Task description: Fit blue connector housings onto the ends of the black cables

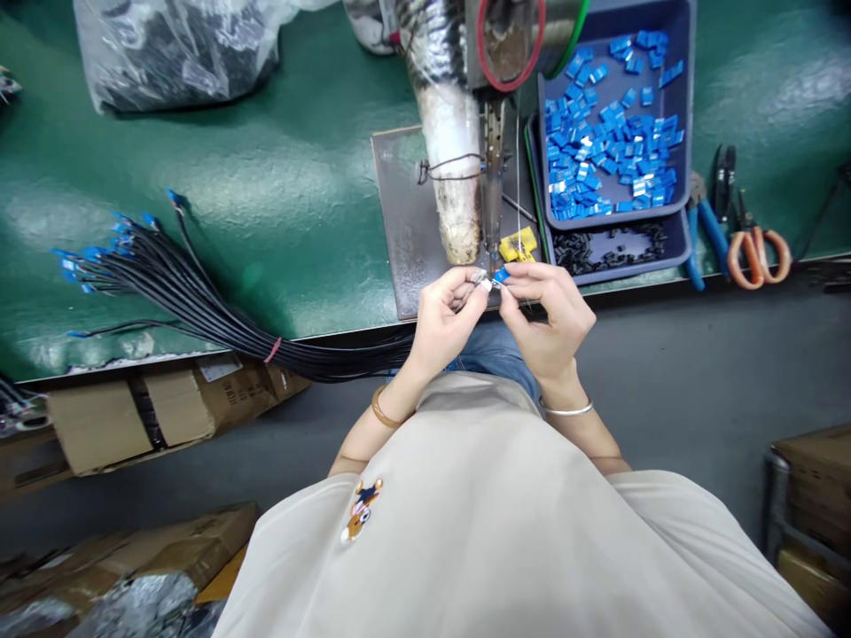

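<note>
Both hands meet at the table's front edge, below the narrow metal rod (493, 190) of a bench machine. My left hand (447, 315) is closed in a pinch, with something small and whitish at its fingertips that I cannot make out. My right hand (549, 306) pinches a small blue plastic piece (501, 276), its fingertips almost touching those of the left. Just beyond the right fingers lies a yellow tag-like piece (518, 244). A bundle of black cables (219, 306), with blue pieces on its far ends, runs across the table edge and disappears behind my left wrist.
At the right, a tray (690, 106) holds many blue pieces, above another tray (678, 257) of small black parts. Blue-handled pliers (711, 230) and orange-handled scissors (758, 257) lie beside them. A plastic bag (179, 58) is at the back left; cardboard boxes (99, 425) stand below.
</note>
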Demonstrator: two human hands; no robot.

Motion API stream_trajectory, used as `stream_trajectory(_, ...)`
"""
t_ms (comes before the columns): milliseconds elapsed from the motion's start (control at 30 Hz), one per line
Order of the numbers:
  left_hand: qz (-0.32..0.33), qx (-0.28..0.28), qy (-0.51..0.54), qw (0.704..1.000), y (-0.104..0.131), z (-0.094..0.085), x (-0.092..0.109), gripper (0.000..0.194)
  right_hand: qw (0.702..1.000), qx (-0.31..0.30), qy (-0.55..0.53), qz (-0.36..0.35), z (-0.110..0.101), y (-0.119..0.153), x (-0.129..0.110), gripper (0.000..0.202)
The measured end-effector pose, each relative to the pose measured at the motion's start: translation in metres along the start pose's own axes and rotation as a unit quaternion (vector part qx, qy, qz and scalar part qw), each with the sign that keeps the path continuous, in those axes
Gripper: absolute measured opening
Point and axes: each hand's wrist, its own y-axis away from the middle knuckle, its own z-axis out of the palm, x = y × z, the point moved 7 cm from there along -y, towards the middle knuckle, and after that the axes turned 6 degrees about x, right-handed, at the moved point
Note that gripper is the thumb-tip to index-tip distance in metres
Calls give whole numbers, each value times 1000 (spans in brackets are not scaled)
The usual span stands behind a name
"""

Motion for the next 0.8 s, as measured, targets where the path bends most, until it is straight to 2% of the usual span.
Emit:
stream_trajectory(467,-7,-53,-45,998,11,2,-5,18,1000,8,-12,-7,-7,4,-1,11)
stream_trajectory(800,-28,-69,-37,997,21,1,-6,22,999,16,-33,38,-11,9,4,8)
